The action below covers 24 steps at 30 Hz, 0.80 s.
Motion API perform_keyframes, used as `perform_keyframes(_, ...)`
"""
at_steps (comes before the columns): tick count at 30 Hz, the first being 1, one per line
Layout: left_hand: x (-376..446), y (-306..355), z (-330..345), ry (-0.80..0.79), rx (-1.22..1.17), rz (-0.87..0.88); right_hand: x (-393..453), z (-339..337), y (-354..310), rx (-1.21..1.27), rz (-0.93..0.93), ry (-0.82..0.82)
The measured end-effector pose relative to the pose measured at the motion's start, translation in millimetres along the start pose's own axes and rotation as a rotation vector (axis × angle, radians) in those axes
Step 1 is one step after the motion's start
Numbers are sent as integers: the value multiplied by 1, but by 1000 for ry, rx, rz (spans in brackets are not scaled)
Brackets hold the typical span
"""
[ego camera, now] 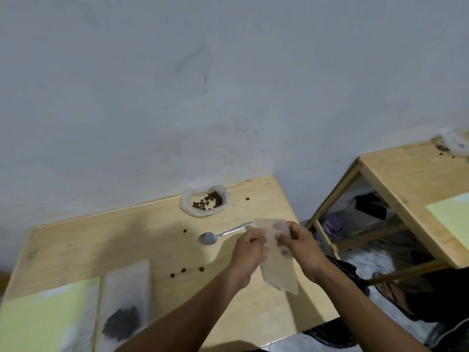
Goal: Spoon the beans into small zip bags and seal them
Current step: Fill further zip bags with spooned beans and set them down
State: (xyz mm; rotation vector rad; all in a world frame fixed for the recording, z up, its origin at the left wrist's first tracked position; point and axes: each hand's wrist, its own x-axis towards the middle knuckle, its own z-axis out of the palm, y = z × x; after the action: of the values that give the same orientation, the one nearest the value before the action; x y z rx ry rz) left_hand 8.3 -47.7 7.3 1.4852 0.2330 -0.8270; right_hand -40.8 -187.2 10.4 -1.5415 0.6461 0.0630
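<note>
A clear small zip bag hangs in the air over the wooden table, with no beans visible in it. My left hand pinches its left side near the top, and my right hand pinches its upper right edge. Just left of my hands a metal spoon lies on the table, bowl to the left. At the table's far edge, by the wall, a white bowl holds brown beans. A filled zip bag with dark beans lies at the near left.
Several loose beans are scattered on the table. A second wooden table stands to the right with a gap between. Dark clothes and clutter lie on the floor under and beside it. A grey wall rises right behind both tables.
</note>
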Motion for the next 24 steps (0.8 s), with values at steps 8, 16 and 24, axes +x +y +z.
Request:
perform_keyframes(8, -31, 84, -58, 1, -325, 140, -6, 36, -69, -237, -291, -401)
perform_keyframes(16, -38, 89, -78, 84, -289, 248, -3, 74, -91, -49, -295, -370)
perform_keyframes(24, -26, 80, -74, 208, -325, 232, -3, 93, -84, -240, -405, -195)
